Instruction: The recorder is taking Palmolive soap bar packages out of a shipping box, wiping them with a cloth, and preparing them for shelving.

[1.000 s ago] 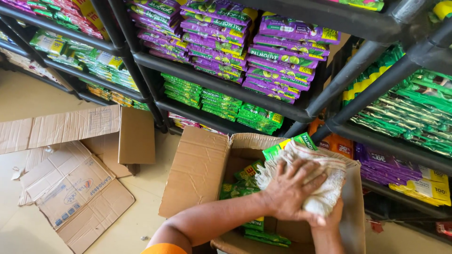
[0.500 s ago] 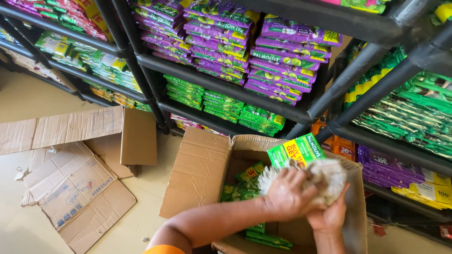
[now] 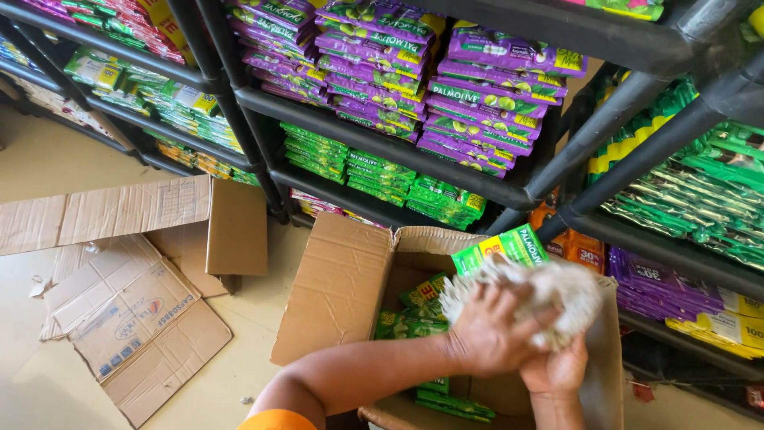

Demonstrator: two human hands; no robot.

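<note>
Both my hands are closed on a whitish crumpled bundle of wrapping (image 3: 561, 296), blurred by motion, over an open cardboard box (image 3: 342, 287). My left hand (image 3: 489, 334) presses on it from above and the left. Underneath, my right hand (image 3: 557, 373) cups it. A green soap packet (image 3: 501, 251) sticks up just behind the bundle; I cannot tell whether a hand touches it. More green packets (image 3: 414, 306) lie inside the box.
Black shelving (image 3: 382, 143) right behind the box carries stacks of purple packets (image 3: 446, 87) and green packets (image 3: 358, 171). Another black rack (image 3: 676, 247) with green and purple packs stands at the right. Flattened cardboard (image 3: 127, 263) lies on the floor to the left.
The whitish bundle has been squeezed into a smaller, tighter ball between my hands. The green packet behind it now shows more fully.
</note>
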